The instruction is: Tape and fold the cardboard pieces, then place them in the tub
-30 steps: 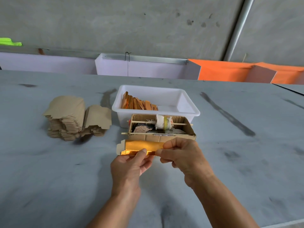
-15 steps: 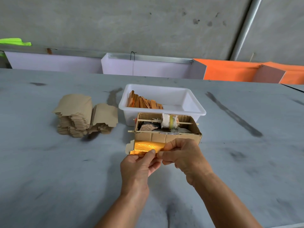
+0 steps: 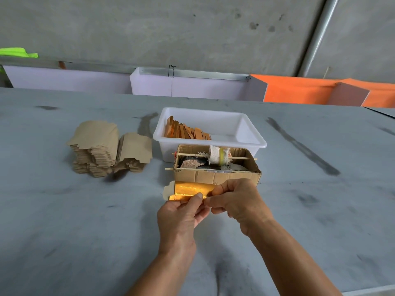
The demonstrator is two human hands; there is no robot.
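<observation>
Just above the grey counter (image 3: 64, 221), in front of me, both hands are clamped on one flat cardboard piece with a shiny gold face (image 3: 188, 190). My left hand (image 3: 181, 216) pinches its near edge, thumb pressed on top of the gold surface; my right hand (image 3: 237, 199) has its fingers curled over the piece's right end, so that end is hidden. The two hands sit close together, almost touching. The piece's plain tan tab sticks out to the left. Just behind it stands an open brown corrugated cardboard box (image 3: 215, 175) with two thin wooden sticks (image 3: 239, 158) run across it, one carrying a roll wrapped in white cloth with a yellow band (image 3: 218, 154); I cannot make out the darker lumps lying under it. Touching the back of that box is the white plastic tub (image 3: 252, 137), holding a row of orange folded pieces (image 3: 186, 131) leaning along its left side. Well to the left lies a stack of plain tan die-cut cardboard blanks (image 3: 102, 150).
</observation>
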